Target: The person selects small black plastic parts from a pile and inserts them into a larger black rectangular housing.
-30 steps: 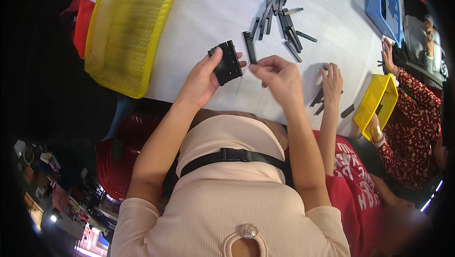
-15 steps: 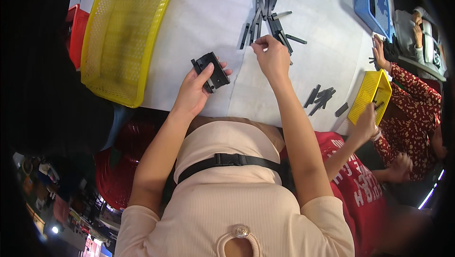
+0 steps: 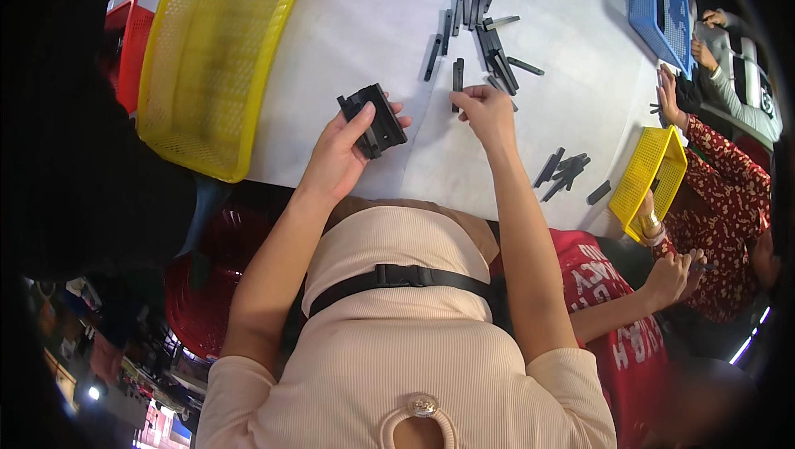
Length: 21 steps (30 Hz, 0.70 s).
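Note:
My left hand (image 3: 344, 144) is closed around a small stack of black bar-shaped pieces (image 3: 383, 124), thumb pressed across the top and fingertips showing at the far side. To its right, my right hand (image 3: 489, 113) pinches one slim black bar (image 3: 458, 80) between thumb and fingers, lifted or tilted at the near end of the loose pile. That pile of black bars (image 3: 495, 55) runs from the far edge of the picture down the white tabletop. Part of the pile lies just beyond my right fingers.
A large yellow basket (image 3: 248, 130) stands at the left, beside a red one (image 3: 137, 43). Several black bars (image 3: 568, 174) lie to the right. A small yellow basket (image 3: 633, 180) and a blue basket (image 3: 650, 14) stand near co-workers, whose hands (image 3: 672, 279) work there.
My right hand has moved slightly right and nearer, drawing a single black bar away from the pile. My left hand keeps its stack, slightly turned. A co-worker's hand has left the small yellow basket.

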{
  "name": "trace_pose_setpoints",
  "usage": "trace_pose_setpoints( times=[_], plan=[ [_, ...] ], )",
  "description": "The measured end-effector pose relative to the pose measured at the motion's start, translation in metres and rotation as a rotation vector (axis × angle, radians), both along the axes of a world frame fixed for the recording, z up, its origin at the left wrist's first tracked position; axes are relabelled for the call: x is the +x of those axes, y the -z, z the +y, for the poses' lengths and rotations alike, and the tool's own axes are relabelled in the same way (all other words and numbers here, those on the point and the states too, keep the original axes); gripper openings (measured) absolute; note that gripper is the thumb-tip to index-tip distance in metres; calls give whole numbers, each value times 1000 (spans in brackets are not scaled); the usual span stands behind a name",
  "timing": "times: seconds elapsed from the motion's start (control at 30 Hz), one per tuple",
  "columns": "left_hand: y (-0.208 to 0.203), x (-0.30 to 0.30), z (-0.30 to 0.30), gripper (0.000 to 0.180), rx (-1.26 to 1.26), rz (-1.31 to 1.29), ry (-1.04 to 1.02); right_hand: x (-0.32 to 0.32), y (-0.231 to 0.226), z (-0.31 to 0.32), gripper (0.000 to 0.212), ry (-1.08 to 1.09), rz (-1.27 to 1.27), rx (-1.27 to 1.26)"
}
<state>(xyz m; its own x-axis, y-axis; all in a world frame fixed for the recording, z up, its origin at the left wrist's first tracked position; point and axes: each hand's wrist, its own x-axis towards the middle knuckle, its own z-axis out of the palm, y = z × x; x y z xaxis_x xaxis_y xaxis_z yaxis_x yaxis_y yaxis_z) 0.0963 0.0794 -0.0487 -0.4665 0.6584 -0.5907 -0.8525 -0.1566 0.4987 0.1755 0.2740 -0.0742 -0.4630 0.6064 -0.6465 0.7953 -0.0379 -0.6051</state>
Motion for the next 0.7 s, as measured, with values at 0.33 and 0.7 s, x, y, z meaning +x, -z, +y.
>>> trace_pose_setpoints(
  times=[0.33, 0.7],
  plan=[
    [-17, 8, 10, 38, 32, 46, 118, 9, -84, -80, 24, -317, 237, 312],
    [-43, 17, 3, 33, 1, 17, 203, 14, -87, -38, 27, -223, 496, -207]
  ],
)
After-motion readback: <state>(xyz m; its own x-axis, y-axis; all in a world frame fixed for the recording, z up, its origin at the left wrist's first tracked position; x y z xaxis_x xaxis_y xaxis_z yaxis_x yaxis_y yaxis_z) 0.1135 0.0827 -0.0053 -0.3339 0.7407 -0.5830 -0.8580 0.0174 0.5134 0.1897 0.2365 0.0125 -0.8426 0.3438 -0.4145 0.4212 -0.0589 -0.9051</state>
